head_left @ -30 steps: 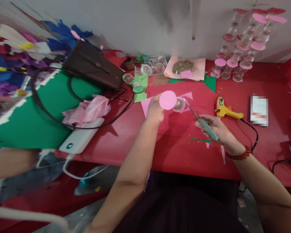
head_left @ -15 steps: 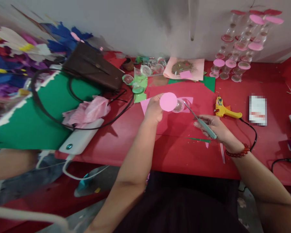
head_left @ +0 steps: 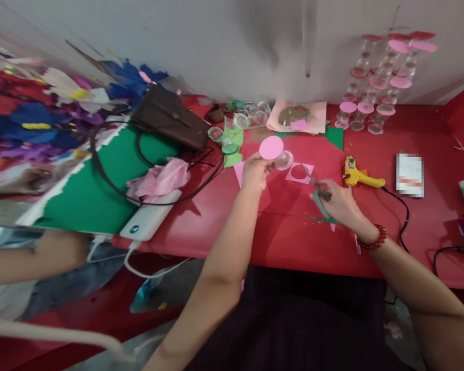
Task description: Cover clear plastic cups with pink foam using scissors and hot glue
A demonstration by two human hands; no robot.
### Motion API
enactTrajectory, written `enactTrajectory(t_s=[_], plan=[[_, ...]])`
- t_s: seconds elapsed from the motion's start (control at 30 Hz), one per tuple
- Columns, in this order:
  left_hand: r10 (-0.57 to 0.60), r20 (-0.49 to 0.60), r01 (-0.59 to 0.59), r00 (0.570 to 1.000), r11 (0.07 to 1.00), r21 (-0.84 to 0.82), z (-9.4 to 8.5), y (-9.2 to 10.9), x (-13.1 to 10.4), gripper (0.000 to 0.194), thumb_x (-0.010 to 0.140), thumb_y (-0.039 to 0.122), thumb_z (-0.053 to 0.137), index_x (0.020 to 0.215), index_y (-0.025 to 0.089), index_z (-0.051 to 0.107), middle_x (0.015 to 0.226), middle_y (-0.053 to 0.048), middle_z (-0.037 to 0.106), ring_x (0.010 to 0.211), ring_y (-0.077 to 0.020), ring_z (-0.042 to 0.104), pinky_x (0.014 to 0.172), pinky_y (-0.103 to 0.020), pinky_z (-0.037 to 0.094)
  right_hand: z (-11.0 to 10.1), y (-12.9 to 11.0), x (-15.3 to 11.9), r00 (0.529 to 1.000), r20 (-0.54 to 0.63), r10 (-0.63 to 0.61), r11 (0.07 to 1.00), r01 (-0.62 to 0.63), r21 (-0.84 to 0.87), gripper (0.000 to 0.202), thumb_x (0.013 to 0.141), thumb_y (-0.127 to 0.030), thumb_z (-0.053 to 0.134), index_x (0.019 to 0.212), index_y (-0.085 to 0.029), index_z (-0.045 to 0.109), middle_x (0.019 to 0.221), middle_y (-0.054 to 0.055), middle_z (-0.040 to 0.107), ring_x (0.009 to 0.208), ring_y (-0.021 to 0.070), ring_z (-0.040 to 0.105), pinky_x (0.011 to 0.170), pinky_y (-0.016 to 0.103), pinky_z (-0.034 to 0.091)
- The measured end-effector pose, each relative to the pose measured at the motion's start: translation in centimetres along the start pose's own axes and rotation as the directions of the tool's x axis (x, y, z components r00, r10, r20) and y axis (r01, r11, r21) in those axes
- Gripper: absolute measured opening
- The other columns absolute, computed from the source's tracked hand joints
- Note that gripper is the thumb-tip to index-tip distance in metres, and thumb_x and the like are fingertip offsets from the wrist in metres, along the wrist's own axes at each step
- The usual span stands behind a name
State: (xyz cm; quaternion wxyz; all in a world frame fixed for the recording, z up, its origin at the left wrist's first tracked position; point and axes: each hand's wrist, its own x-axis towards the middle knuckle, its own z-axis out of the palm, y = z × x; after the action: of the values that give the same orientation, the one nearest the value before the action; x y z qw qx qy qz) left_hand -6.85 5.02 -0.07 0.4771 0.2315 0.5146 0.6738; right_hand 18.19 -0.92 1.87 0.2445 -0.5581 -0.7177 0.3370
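My left hand (head_left: pixel 256 172) holds a small clear hourglass (head_left: pixel 283 160) that has a round pink paper disc (head_left: pixel 271 148) on one end. Its other end, edged in pink, points to the right. My right hand (head_left: pixel 334 198) is closed round a pair of scissors (head_left: pixel 320 201), whose blades point up and left. Just beyond the blades, a pink paper square (head_left: pixel 299 173) with a round hole lies on red paper (head_left: pixel 278 198).
A yellow glue gun (head_left: pixel 363 179) lies right of my right hand. Stacked hourglasses (head_left: pixel 365 108) stand at the back right. A brown bag (head_left: pixel 170 116), white power bank (head_left: pixel 150 216) and green board (head_left: pixel 88 190) are left. Another person's arm (head_left: pixel 42 257) shows far left.
My left hand has lifted the hourglass slightly up and away from the pink square. The scissors have turned in my right hand and show their handles. The view has shifted left.
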Motion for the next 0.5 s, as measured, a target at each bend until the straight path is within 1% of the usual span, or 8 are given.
enactTrajectory(t_s=[0.07, 0.1, 0.2, 0.27, 0.4, 0.5], plan=[[-0.016, -0.005, 0.016, 1.000, 1.000, -0.023, 0.1, -0.2, 0.1, 0.035, 0.051, 0.015, 0.087, 0.081, 0.020, 0.070, 0.076, 0.000, 0.076, 0.079, -0.0156, 0.072, 0.081, -0.029, 0.055, 0.3, -0.4, -0.1, 1.000, -0.012, 0.003, 0.969, -0.005, -0.248, 0.047, 0.093, -0.037, 0.067, 0.135, -0.016, 0.063, 0.083, 0.010, 0.077, 0.073, 0.0263, 0.071, 0.067, 0.032, 0.045], [-0.026, -0.004, 0.026, 1.000, 0.999, -0.033, 0.1, -0.3, 0.1, 0.032, 0.053, 0.014, 0.086, 0.079, 0.020, 0.068, 0.075, 0.000, 0.076, 0.078, -0.0154, 0.072, 0.082, -0.030, 0.056, 0.3, -0.8, -0.1, 1.000, -0.011, -0.002, 0.937, -0.002, -0.350, 0.047, 0.095, -0.033, 0.063, 0.138, -0.015, 0.060, 0.087, 0.012, 0.079, 0.075, 0.0284, 0.073, 0.068, 0.033, 0.045], [-0.015, -0.017, 0.014, 1.000, 0.998, -0.066, 0.1, -0.3, -0.4, 0.028, 0.058, 0.010, 0.084, 0.079, 0.019, 0.069, 0.075, 0.001, 0.076, 0.077, -0.0149, 0.074, 0.083, -0.030, 0.058, -0.1, -2.0, -0.1, 1.000, 0.012, -0.007, 0.835, 0.013, -0.551, 0.040, 0.099, -0.028, 0.054, 0.136, -0.013, 0.060, 0.099, 0.019, 0.080, 0.086, 0.0342, 0.077, 0.074, 0.037, 0.049], [-0.014, -0.030, 0.012, 0.999, 0.997, -0.080, -0.2, -0.5, -1.2, 0.025, 0.061, 0.008, 0.084, 0.077, 0.019, 0.068, 0.076, 0.001, 0.076, 0.076, -0.0144, 0.074, 0.083, -0.029, 0.058, -0.5, -2.8, -0.1, 1.000, 0.016, 0.010, 0.791, 0.002, -0.612, 0.039, 0.101, -0.027, 0.051, 0.136, -0.012, 0.059, 0.102, 0.021, 0.080, 0.092, 0.0361, 0.078, 0.077, 0.039, 0.052], [-0.075, -0.071, 0.070, 0.995, 0.995, -0.066, -0.8, -1.5, -3.2, 0.022, 0.066, 0.004, 0.082, 0.076, 0.019, 0.068, 0.072, 0.001, 0.075, 0.072, -0.0140, 0.072, 0.079, -0.029, 0.059, -0.6, -3.9, -0.3, 0.996, 0.022, 0.085, 0.729, -0.047, -0.683, 0.037, 0.099, -0.020, 0.052, 0.133, -0.007, 0.061, 0.112, 0.027, 0.078, 0.106, 0.0385, 0.078, 0.083, 0.040, 0.056], [-0.044, -0.090, 0.039, 0.995, 0.998, -0.058, -1.3, -2.5, -4.4, 0.022, 0.065, 0.004, 0.081, 0.075, 0.019, 0.068, 0.069, 0.002, 0.072, 0.072, -0.0136, 0.071, 0.079, -0.029, 0.059, 0.0, -4.1, -0.6, 0.992, -0.025, 0.126, 0.702, -0.107, -0.704, 0.038, 0.100, -0.016, 0.050, 0.134, -0.006, 0.063, 0.116, 0.029, 0.076, 0.112, 0.0406, 0.077, 0.087, 0.043, 0.058]])
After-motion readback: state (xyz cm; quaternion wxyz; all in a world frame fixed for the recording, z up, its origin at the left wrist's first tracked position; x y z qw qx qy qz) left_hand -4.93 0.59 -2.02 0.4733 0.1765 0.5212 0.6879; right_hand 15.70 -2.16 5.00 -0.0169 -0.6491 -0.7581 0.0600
